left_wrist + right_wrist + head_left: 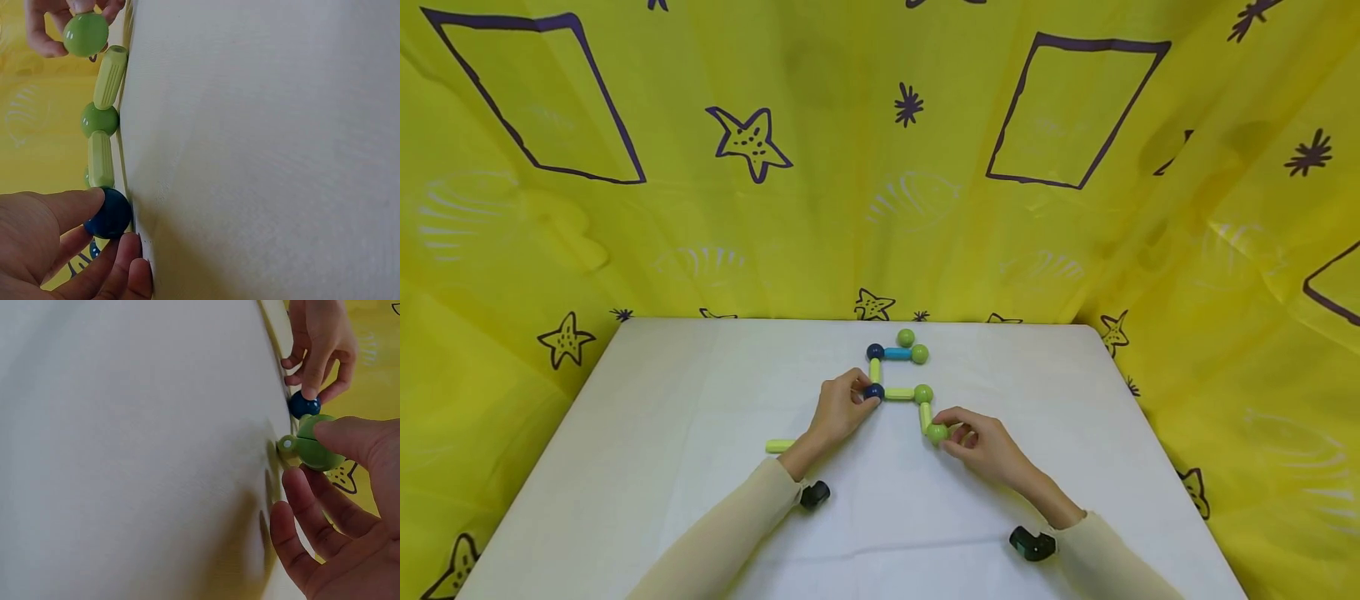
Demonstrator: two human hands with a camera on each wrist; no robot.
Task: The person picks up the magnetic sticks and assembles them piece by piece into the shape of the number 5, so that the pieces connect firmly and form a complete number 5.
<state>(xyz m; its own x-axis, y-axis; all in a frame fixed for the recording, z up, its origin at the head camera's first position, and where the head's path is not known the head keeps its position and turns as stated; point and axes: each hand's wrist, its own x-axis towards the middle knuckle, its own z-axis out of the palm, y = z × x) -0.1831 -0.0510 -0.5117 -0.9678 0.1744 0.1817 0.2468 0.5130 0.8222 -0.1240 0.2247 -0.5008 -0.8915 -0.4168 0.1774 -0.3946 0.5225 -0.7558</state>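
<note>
My left hand (842,407) pinches a dark blue ball (111,214) between thumb and fingers at a corner of a chain of balls and rods. From that ball a light green rod (899,393) runs right to a green ball (923,393). Another light green rod (926,417) leads down from there towards a second green ball (937,433), pinched by my right hand (988,450). In the left wrist view a small gap shows between this ball and the rod. Above the left hand, a light green rod (875,370) reaches a second dark blue ball (876,352).
A blue rod (897,354) joins the upper dark blue ball to a green ball (920,354). Just behind lies another green ball (906,337). A loose light green rod (779,447) lies by the left wrist on the white table (647,467). A yellow patterned curtain (820,217) surrounds the table.
</note>
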